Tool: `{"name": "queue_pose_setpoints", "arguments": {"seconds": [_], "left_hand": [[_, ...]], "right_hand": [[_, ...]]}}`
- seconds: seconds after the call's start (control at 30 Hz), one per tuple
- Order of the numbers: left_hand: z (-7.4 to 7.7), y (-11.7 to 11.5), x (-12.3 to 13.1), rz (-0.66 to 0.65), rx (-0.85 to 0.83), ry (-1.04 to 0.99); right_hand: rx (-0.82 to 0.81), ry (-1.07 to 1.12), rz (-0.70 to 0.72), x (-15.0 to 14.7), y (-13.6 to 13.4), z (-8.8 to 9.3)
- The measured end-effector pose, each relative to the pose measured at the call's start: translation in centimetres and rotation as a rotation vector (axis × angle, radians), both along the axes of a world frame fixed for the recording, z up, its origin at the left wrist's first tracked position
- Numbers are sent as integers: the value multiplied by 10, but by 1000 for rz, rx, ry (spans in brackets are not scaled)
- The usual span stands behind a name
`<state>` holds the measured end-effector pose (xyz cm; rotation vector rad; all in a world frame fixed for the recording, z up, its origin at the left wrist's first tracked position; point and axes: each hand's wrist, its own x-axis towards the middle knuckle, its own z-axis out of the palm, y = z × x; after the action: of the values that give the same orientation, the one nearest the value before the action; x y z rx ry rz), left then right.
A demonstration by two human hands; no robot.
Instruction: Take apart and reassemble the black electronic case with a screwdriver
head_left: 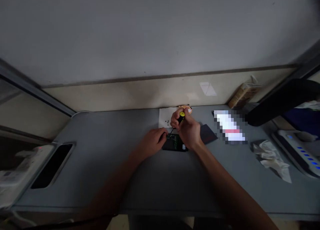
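A screwdriver (pixel 182 115) with a yellow-and-black handle is gripped in my right hand (pixel 190 131). Its thin shaft slants down toward the upper left part of an opened black device (pixel 178 149), where a green circuit board (pixel 175 141) shows. My left hand (pixel 155 139) has its fingers closed at the device's left edge. The exact point where the driver's tip lands is too small to make out. Behind the device lies a white sheet (pixel 163 114) with several tiny dark pieces on it, possibly screws. Beside my right wrist is a dark flat panel (pixel 209 135).
A lit phone-like screen (pixel 230 126), blurred out, and crumpled tissue (pixel 272 158) are on the right. Farther out stand a carton (pixel 243 95) and a device with blue lights (pixel 300 153). A dark-screened phone (pixel 52 166) lies left. A wall closes the desk's back.
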<state>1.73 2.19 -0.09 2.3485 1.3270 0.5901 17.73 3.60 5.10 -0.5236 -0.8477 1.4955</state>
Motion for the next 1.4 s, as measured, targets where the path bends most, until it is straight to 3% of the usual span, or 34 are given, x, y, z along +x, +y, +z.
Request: {"name": "queue_pose_setpoints", "arguments": {"seconds": [0.33, 0.67, 0.8, 1.03, 1.2, 1.3, 1.4], "left_hand": [[-4, 1, -1, 9, -8, -14], [-4, -1, 0, 50, -7, -188], [2, 2, 0, 103, 27, -181], [21, 44, 35, 0, 90, 23], [29, 72, 59, -38, 71, 160], [34, 60, 59, -51, 68, 183], [34, 29, 49, -77, 45, 169]], "right_hand": [[-7, 1, 3, 0, 0, 0], [-59, 129, 21, 16, 1, 13], [-26, 138, -79, 36, 7, 20], [28, 144, -285, 89, 24, 9], [-32, 178, -387, 107, 28, 4], [4, 189, -439, 116, 25, 11], [79, 211, -488, 129, 19, 22]]}}
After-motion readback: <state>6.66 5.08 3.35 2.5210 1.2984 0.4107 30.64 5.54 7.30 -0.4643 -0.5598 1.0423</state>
